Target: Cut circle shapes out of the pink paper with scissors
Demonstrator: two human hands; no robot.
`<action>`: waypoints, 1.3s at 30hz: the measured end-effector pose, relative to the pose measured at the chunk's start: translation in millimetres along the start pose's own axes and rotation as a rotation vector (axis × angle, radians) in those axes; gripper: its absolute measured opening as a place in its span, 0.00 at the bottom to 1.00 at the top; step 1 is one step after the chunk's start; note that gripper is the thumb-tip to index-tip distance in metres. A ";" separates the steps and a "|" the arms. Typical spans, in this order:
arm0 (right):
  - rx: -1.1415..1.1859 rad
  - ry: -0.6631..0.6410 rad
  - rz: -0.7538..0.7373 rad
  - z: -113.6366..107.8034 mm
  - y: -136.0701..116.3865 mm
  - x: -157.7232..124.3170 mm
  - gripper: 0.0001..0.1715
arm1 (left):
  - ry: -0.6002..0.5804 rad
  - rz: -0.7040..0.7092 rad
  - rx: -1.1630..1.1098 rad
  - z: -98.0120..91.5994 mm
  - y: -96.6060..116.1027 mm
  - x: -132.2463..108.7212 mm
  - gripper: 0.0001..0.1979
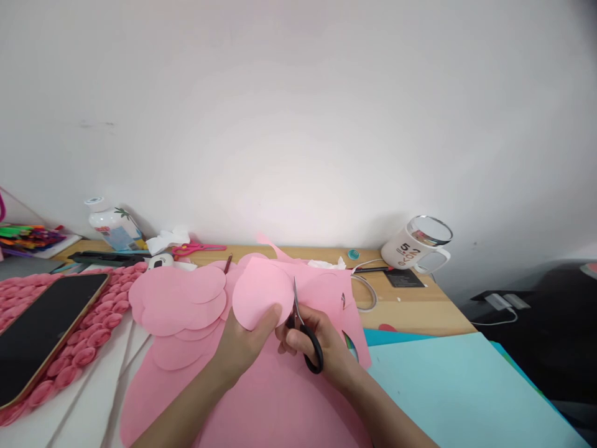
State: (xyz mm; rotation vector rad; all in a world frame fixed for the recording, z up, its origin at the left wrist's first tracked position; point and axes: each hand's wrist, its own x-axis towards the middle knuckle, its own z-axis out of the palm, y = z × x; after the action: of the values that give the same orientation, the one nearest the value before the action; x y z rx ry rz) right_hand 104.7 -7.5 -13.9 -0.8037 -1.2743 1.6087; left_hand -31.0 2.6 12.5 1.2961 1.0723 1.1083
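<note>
Pinched between the thumb and fingers of my left hand is a round piece of pink paper. My right hand grips black-handled scissors, its fingers in the loops. The blades point up along the right edge of the paper circle. Several cut pink paper circles overlap in a pile to the left of my hands. Under both hands spreads a larger pink sheet, and to the right lies a pink sheet with cut-out holes.
A smartphone lies at the left on a pink rosette mat. Pink scissors, a white bottle and a white mug are along the wall. Light blue paper covers the front right; a tape roll lies beside the mug.
</note>
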 end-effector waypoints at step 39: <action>-0.022 0.011 0.027 -3.2 9.4 0.4 0.06 | 0.026 0.054 -0.005 -4.2 -3.7 1.8 0.14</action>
State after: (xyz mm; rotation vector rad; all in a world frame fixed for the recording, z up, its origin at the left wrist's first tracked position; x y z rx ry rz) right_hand 105.0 -6.5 -23.8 -0.8452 -1.2799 1.6123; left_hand -34.9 5.1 8.9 1.3170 1.0581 1.1706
